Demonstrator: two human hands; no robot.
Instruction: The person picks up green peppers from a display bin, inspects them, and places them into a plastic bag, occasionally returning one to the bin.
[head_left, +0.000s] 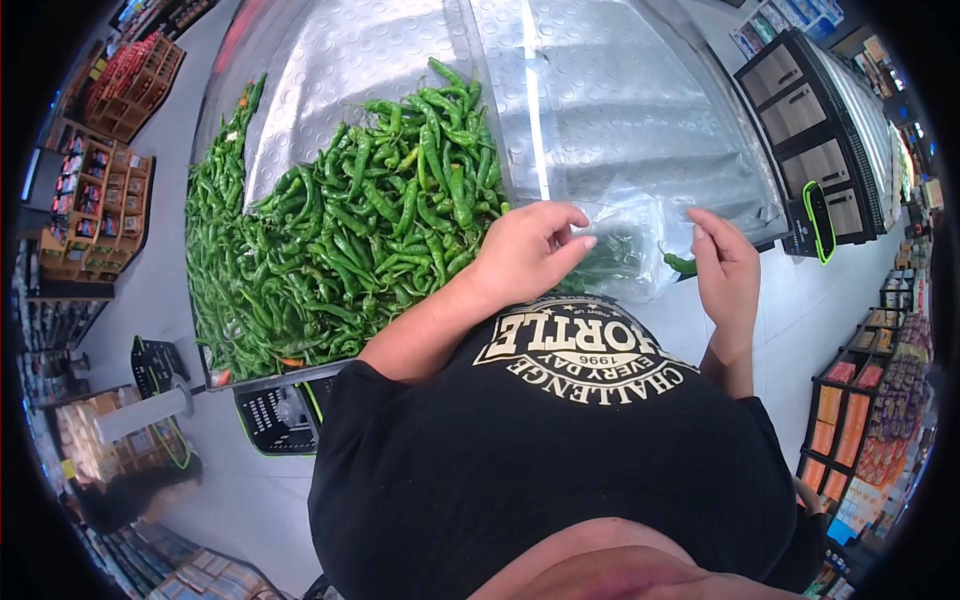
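Observation:
A clear plastic bag (625, 215) with green chili peppers inside lies between my hands, close to the front of my shirt. My left hand (530, 247) is at the bag's left side, fingers curled and thumb near the index finger, closed on its thin film. On the other side, my right hand (728, 268) is partly closed, index finger and thumb just right of the bag. A single green chili pepper (680, 264) sticks out from this hand toward the bag; the fingers behind it are hidden. A large heap of green chili peppers (370, 215) spreads left of my left hand.
The heap rests on a dimpled metal display stand (640, 110). Below its front edge is a black shopping basket (270, 420). A drawer cabinet (800, 120) stands right, with stocked shelves (100, 190) far left. Another person (130, 495) is at lower left.

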